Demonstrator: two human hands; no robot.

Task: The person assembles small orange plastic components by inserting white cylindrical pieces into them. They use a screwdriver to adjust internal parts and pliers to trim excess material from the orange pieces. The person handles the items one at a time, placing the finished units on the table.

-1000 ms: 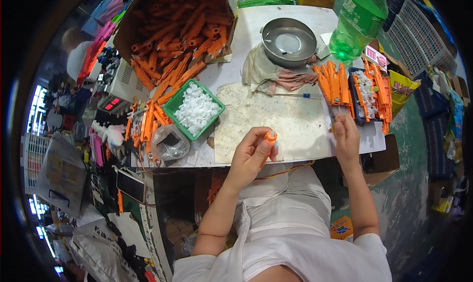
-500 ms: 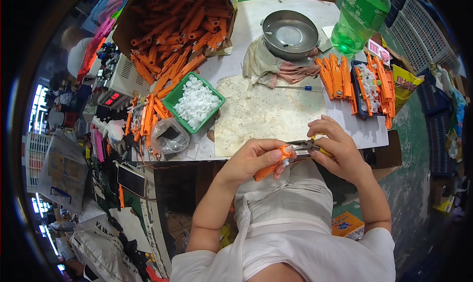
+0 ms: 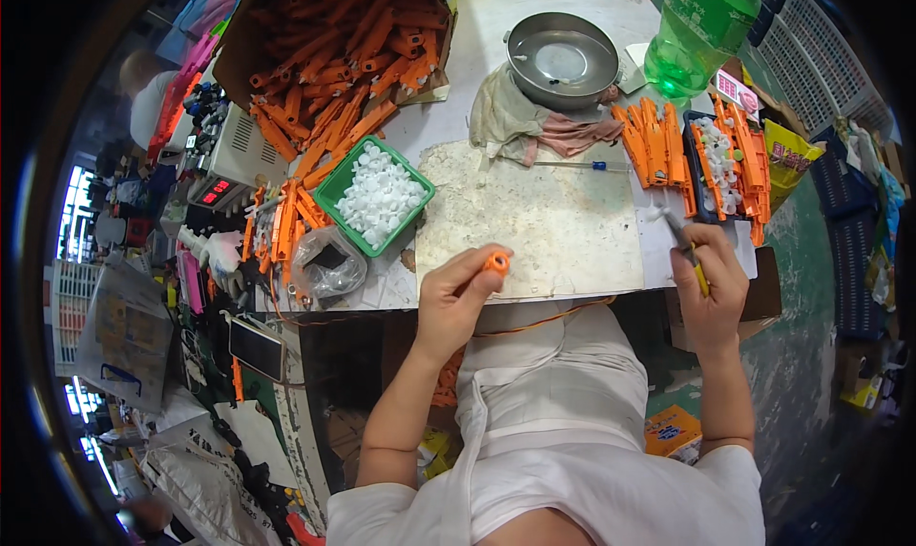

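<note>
Lane over board (image 3: 572, 221) between left hand (image 3: 451, 298) and right hand (image 3: 716, 283); tub (image 3: 403, 222) blocks left, rag (image 3: 506, 121) and bowl (image 3: 536, 80) far side, orange parts (image 3: 655, 150), bottle (image 3: 701, 35) right

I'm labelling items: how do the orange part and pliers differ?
The orange part is bright orange; the pliers are dark and yellow. The orange part turns a round end to the camera; the pliers point away from the body. The left hand holds the orange part, the right hand the pliers. Both are held.
</note>
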